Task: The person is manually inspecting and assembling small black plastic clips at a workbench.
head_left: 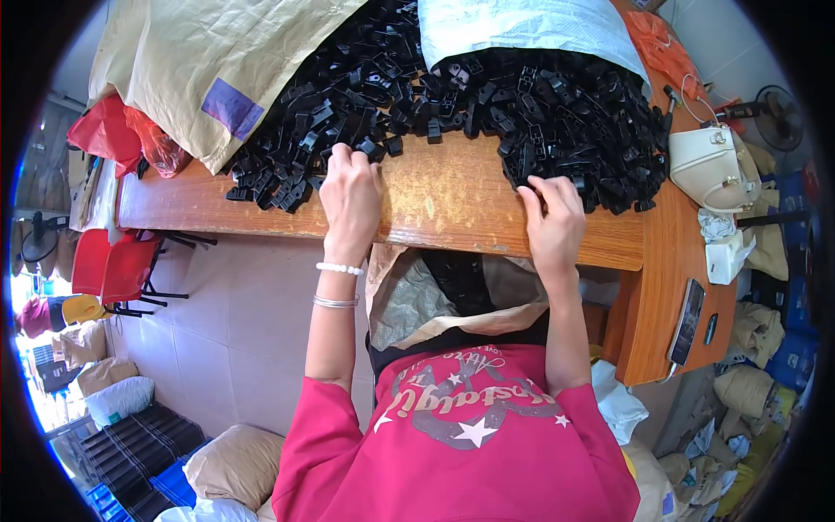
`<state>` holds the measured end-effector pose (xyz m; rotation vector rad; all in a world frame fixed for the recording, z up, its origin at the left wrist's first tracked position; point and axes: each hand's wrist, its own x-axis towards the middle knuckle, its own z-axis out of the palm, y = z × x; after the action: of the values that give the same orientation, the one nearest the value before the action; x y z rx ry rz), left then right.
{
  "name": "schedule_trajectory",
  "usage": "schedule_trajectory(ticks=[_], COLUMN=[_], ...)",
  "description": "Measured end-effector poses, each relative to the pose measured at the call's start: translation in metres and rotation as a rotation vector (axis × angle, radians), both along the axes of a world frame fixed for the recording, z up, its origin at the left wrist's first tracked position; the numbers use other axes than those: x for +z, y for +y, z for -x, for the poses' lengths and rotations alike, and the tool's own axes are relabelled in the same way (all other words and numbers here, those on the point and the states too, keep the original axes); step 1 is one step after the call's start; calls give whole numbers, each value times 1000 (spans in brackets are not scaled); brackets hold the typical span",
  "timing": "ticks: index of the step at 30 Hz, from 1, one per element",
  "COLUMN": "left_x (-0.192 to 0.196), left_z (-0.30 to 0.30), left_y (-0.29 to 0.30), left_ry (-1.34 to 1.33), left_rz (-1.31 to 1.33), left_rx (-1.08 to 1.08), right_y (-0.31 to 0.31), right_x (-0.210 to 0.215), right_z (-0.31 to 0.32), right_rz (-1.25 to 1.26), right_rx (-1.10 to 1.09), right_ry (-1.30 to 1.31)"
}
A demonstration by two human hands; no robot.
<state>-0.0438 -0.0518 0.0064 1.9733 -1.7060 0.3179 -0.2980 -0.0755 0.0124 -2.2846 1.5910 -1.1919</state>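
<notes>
Two heaps of small black plastic parts lie on the wooden table, a left heap and a right heap, meeting at the back. My left hand is closed, its fingers curled down at the near edge of the left heap. Its fingertips are hidden, and so is whatever they may hold. At the front corner of the right heap is my right hand, thumb and forefinger drawn together against the parts. What lies between those fingers is too small to make out. An open sack with black contents hangs below the table's front edge.
A tan sack and a white woven sack cover the backs of the heaps. On the right are a cream handbag, a white box and a phone. Left stands a red chair. Bags crowd the floor.
</notes>
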Motion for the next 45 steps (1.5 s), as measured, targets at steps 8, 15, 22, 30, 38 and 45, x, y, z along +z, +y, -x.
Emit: schedule_trajectory(ticks=[8,15,22,30,38,45], left_x=[3,9,14,19,24,34], left_z=[23,46,40,43,58,63], left_y=[6,18,23,22,34,37], left_ry=[400,1518,1626,1504,989,819], left_rz=[-199,-417,-431,-500,-147,-127], left_rx=[-125,-291,-415,-451,-550,-472], right_y=[-2,-5,6,3,12,9], right_x=[-8,-19,0,-6,-4,-2], right_z=[-29,-36,-41,-36,-37,-31], right_rz=[145,131,-5,-7,-619,-601], right_rx=[-88,150,433,532,501,511], right_ry=[263,34,-322,-301,-835,-878])
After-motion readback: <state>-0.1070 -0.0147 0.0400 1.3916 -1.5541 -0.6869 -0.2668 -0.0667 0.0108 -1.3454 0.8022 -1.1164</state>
